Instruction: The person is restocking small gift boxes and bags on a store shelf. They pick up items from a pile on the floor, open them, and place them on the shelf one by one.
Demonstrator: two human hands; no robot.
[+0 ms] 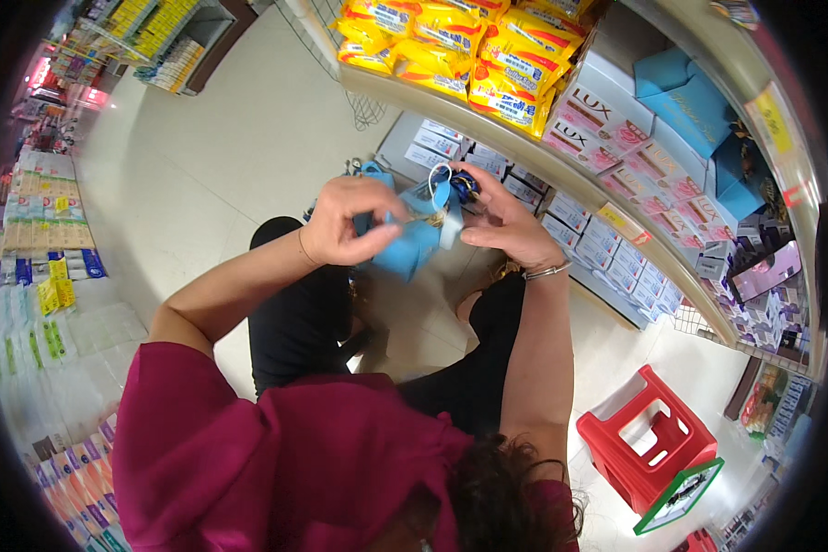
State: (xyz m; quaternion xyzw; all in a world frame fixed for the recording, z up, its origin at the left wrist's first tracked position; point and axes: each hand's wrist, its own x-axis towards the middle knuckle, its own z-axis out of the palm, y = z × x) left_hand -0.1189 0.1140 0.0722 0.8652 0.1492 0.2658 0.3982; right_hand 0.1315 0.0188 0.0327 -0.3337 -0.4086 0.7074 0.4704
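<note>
Both my hands are raised in front of my knees around a cluster of light blue items. My right hand [514, 221] curls around a dark blue and gold piece [465, 185], its thumb beside a pale blue strip. A thin white loop [436, 178] stands up from the cluster. On the other side, my left hand [359, 219] has its thumb and index finger bent towards each other; motion blur hides whether anything is pinched there. A light blue packet [408, 252] shows below and between my hands, partly covered by the left one.
Yellow sulfur soap packs [448, 48] and LUX soap boxes [604, 124] fill the shelf ahead. Several white boxes [593, 234] sit beneath its overhanging edge [455, 103]. A phone [766, 272] leans at the right. A red plastic stool [652, 441] stands on the floor.
</note>
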